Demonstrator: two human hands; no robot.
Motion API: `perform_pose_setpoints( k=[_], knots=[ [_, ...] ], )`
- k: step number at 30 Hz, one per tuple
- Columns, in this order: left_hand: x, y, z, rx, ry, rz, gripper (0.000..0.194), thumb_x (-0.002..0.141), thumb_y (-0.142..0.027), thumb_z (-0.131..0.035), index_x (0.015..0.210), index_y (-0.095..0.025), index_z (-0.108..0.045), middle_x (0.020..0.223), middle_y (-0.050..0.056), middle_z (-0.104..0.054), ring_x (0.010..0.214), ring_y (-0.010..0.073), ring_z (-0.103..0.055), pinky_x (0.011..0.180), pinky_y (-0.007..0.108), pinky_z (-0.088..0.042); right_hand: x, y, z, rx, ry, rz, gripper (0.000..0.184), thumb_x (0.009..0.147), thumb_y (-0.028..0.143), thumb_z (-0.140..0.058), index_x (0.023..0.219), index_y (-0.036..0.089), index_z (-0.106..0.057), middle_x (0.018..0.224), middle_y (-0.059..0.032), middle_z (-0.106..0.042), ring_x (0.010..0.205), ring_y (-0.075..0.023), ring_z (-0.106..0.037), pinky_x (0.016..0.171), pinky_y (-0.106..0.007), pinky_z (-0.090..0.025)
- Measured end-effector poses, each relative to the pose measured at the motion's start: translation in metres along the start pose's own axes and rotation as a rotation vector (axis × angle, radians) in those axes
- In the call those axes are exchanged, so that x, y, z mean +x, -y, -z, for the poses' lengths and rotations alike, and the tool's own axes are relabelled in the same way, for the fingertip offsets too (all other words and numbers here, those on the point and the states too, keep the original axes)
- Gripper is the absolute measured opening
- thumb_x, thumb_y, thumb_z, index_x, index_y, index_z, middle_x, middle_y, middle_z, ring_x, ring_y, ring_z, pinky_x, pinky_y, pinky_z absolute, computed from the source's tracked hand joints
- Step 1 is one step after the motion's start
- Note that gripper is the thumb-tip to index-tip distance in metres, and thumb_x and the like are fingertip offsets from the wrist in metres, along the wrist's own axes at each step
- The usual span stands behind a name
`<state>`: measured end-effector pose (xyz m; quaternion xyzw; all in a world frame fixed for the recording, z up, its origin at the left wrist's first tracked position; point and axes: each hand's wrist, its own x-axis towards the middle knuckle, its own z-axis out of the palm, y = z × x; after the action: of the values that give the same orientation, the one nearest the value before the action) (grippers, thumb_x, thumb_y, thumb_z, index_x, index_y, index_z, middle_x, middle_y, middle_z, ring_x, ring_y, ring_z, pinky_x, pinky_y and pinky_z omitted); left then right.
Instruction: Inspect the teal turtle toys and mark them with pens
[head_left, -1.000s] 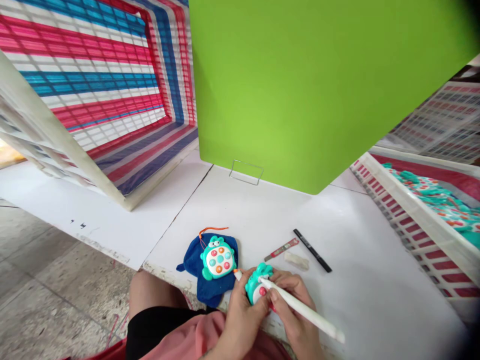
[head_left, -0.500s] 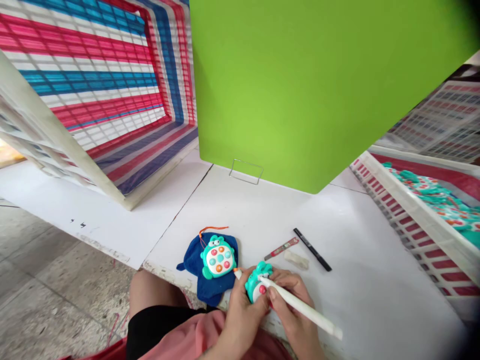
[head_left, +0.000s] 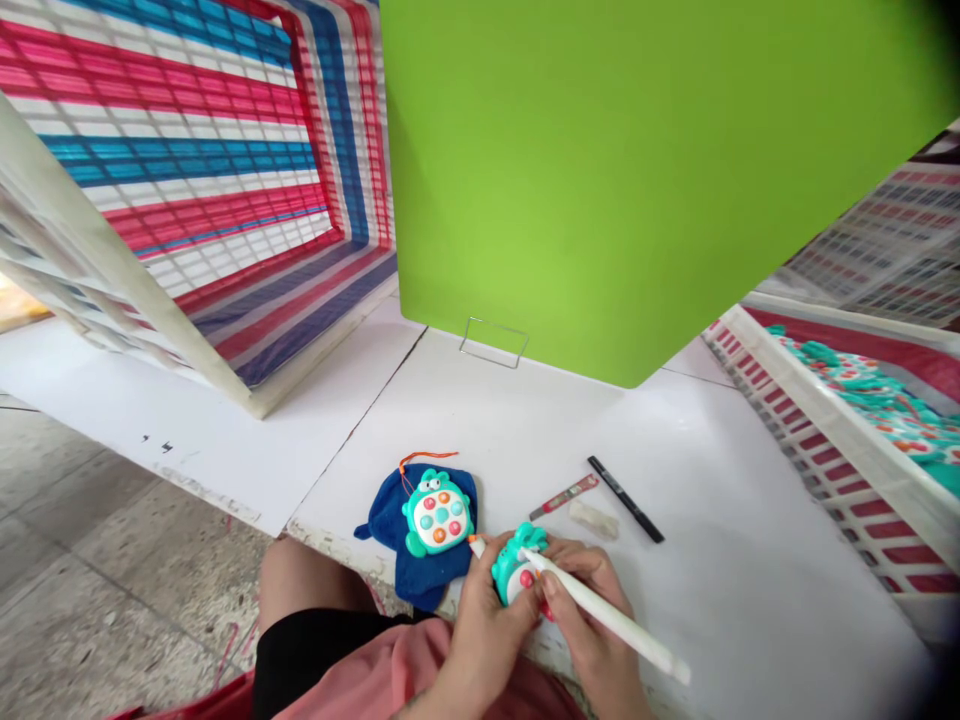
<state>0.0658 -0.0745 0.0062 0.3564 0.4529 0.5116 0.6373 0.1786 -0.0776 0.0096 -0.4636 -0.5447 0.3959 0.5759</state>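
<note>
My left hand is closed around a small turquoise animal toy with a white belly and coloured buttons. An orange-tipped white pen pokes out beside its fingers; the rest of it is hidden. In my right hand is a white marker pen, its tip touching the toy near the eyes. Fingers of that hand also rest against the toy's far side. To the left, a second turquoise toy with an orange cord lies face up on a dark blue cloth.
A red cutter knife, a whitish lump and a black pen lie right of my hands. Behind stands a green board. A striped-lined crate is at left, another crate full of toys at right.
Both hands keep the same hold on the toy and the white marker pen. The pen's back end has shifted slightly right and down; little else differs.
</note>
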Motion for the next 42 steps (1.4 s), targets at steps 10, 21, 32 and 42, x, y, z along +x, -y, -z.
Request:
perform_pose_setpoints(
  k=[10, 21, 32, 42],
  knots=[
    [0.0, 0.003, 0.0, 0.0, 0.004, 0.006, 0.037, 0.075, -0.023, -0.066, 0.11, -0.018, -0.06, 0.105, 0.005, -0.067, 0.094, 0.0197, -0.06, 0.086, 0.029, -0.048, -0.001, 0.002, 0.001, 0.004, 0.054, 0.019, 0.009, 0.084, 0.023, -0.059, 0.082, 0.022, -0.05, 0.082, -0.0024, -0.054, 0.08, -0.0191, -0.056, 0.071, -0.035, -0.051],
    [-0.001, 0.0, 0.0, -0.003, -0.001, 0.019, 0.039, 0.073, -0.03, -0.069, 0.109, -0.018, -0.06, 0.099, 0.005, -0.068, 0.087, 0.0195, -0.062, 0.079, 0.028, -0.05, -0.003, -0.003, 0.002, 0.007, -0.028, -0.01, 0.008, 0.083, 0.024, -0.06, 0.085, 0.023, -0.052, 0.082, -0.0031, -0.057, 0.077, -0.0205, -0.058, 0.061, -0.032, -0.051],
    [-0.001, 0.001, 0.0, -0.004, 0.014, 0.017, 0.037, 0.076, -0.027, -0.067, 0.111, -0.018, -0.059, 0.102, 0.004, -0.066, 0.09, 0.0187, -0.06, 0.082, 0.029, -0.048, 0.0, 0.001, 0.0, 0.028, 0.036, 0.005, 0.008, 0.084, 0.023, -0.058, 0.083, 0.025, -0.051, 0.08, -0.0009, -0.054, 0.076, -0.0191, -0.055, 0.067, -0.033, -0.05],
    [0.002, -0.005, 0.005, -0.097, 0.063, 0.219, 0.056, 0.066, -0.041, -0.076, 0.111, -0.016, -0.054, 0.093, 0.005, -0.063, 0.075, 0.0186, -0.061, 0.065, 0.031, -0.053, 0.004, -0.008, 0.016, 0.036, -0.109, -0.099, 0.014, 0.083, 0.034, -0.06, 0.089, 0.021, -0.057, 0.083, -0.0039, -0.062, 0.082, -0.0209, -0.059, 0.074, -0.035, -0.051]
  ],
)
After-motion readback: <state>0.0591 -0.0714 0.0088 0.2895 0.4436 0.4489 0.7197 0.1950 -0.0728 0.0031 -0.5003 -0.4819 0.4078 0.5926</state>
